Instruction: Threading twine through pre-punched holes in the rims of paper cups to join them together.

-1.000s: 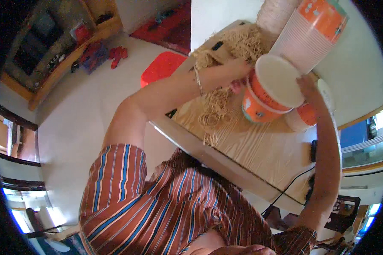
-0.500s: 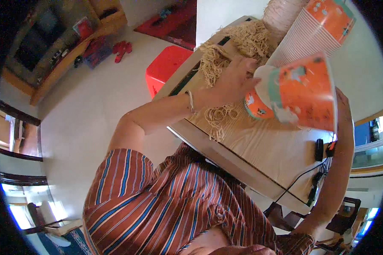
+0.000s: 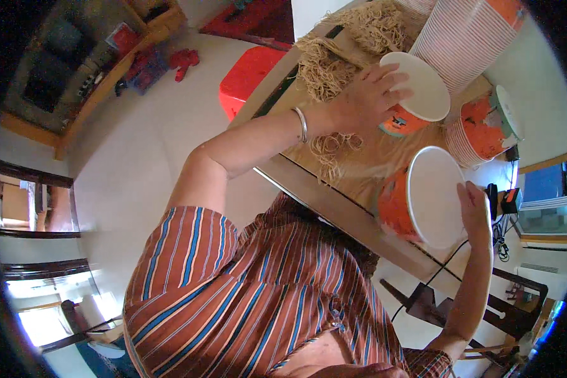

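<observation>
At the table edge (image 3: 321, 196), right grip (image 3: 475, 206) holds an orange, white-rimmed tub (image 3: 397, 205), left grip (image 3: 366, 103) spread.

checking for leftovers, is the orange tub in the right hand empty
Empty: the orange tub in the right hand shows only bare white inside.

hands (image 3: 372, 97) 2 | single tubs (image 3: 399, 205) 2 | orange-printed stacks (image 3: 482, 129) 2 | bracelet (image 3: 303, 124) 1

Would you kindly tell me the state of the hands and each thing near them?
Held paper bucket: lidless, tilted.
Right hand: closed on that bucket's rim.
Standing paper bucket: lidless, upright.
Left hand: open, fingers over its rim.
Tall bucket stack: nested.
Short bucket stack: nested.
Tan yarn: loose, tangled.
Bangle: worn on left wrist.
</observation>
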Demonstrator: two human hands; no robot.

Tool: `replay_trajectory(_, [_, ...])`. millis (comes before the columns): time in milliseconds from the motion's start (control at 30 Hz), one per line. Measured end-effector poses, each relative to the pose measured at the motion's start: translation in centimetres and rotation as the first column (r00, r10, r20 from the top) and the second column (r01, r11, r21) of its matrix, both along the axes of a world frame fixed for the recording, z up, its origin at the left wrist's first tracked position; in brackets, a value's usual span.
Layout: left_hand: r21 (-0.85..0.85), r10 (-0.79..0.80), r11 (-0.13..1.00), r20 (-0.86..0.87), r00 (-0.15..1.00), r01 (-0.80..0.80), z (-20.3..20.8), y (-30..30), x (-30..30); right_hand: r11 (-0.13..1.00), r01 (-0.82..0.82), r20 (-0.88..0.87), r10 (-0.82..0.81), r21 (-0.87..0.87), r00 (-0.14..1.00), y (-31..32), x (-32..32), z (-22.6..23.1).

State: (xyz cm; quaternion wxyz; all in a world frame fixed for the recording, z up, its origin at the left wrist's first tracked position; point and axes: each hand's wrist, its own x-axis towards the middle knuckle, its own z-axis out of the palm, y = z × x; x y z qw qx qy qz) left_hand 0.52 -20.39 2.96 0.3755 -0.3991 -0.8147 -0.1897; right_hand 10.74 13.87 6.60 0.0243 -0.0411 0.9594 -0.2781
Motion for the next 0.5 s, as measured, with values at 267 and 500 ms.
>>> replay_trajectory(267, [0.144, 0.034, 0.987, 0.231, 0.972, -0.069, 0.9, -4.2, 3.4, 0.998, 0.011, 0.046, -0.008, -0.069, 0.999, 0.9, -1.4, -0.9])
replay_trajectory(500, [0.104, 0.046, 0.986, 0.576, 0.816, -0.13, -2.1, -9.4, 8.0, 0.996, 0.039, 0.049, -0.036, -0.076, 0.998, -0.1, -1.8, 0.0])
